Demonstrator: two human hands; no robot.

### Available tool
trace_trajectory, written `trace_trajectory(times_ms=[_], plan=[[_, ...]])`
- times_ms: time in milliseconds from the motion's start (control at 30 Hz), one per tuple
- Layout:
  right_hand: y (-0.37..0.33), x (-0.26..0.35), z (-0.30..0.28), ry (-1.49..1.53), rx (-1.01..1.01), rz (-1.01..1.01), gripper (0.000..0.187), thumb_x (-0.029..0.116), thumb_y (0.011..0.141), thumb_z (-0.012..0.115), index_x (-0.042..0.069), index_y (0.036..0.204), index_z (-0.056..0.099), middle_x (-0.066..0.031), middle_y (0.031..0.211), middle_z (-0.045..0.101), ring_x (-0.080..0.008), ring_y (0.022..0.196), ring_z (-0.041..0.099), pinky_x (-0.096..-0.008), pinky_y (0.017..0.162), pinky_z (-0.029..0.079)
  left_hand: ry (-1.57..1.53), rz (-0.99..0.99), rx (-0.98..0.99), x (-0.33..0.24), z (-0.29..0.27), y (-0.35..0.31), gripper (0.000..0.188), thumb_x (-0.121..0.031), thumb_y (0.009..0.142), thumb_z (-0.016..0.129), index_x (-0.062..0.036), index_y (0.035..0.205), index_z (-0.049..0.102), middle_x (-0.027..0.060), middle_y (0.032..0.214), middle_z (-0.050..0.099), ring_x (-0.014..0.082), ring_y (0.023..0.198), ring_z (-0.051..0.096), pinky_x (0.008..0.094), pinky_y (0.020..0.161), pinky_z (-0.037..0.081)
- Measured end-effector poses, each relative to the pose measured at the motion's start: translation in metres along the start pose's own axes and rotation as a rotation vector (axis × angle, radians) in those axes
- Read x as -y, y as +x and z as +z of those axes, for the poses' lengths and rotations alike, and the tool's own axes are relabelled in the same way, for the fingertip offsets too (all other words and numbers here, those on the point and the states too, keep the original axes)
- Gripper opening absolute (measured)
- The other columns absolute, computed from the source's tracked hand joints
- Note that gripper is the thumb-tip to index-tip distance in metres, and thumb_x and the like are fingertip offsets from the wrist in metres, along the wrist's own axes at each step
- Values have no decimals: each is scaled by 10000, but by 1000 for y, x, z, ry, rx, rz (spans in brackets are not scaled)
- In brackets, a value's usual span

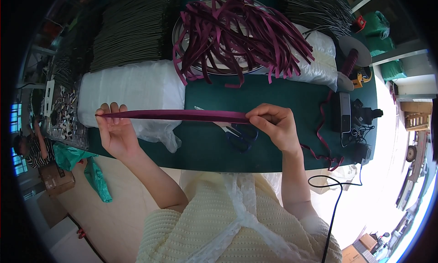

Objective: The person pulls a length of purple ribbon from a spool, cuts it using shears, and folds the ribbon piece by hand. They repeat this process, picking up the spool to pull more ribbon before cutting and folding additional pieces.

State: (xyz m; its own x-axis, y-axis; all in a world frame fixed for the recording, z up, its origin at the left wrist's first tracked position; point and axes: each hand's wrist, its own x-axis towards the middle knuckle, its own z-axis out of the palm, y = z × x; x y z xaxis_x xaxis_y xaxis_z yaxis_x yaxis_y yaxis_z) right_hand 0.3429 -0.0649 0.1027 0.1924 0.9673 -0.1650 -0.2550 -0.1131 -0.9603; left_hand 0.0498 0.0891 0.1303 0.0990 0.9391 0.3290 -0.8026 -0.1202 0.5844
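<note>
Stretched level between my hands is a flat strip of dark purple ribbon. My left hand pinches its left end between thumb and forefinger, the other fingers raised. At the right end, my right hand pinches the ribbon with thumb and forefinger. Scissors with dark blue handles lie on the green table under the ribbon, their blades partly hidden by it. Beyond them, a heap of cut purple ribbon strips fills and overhangs a round metal tray.
Plastic-wrapped bundles flank the tray, with dark thin stems behind. On the right stand a ribbon spool, a small black-and-grey device and cables. A clear box of small parts sits at left. Another person is far left.
</note>
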Motion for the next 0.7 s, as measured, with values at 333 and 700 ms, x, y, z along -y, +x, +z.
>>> trace_trajectory(times_ms=[333,700], plan=[[1,2,5,-213,89,-32,154,-16,754,675,-30,906,655,-69,852,631,-89,750,597,-192,643,471,-5,-13,21,-1,-4,-1,127,-129,911,492,-32,937,570,1,775,413,114,644,338,269,628,272],[5,-13,7,-249,-55,-73,85,11,804,632,-41,831,570,-51,686,602,-65,631,543,-196,582,442,33,-8,14,3,-5,0,137,-119,909,493,-14,941,575,8,795,441,115,644,330,271,623,288]])
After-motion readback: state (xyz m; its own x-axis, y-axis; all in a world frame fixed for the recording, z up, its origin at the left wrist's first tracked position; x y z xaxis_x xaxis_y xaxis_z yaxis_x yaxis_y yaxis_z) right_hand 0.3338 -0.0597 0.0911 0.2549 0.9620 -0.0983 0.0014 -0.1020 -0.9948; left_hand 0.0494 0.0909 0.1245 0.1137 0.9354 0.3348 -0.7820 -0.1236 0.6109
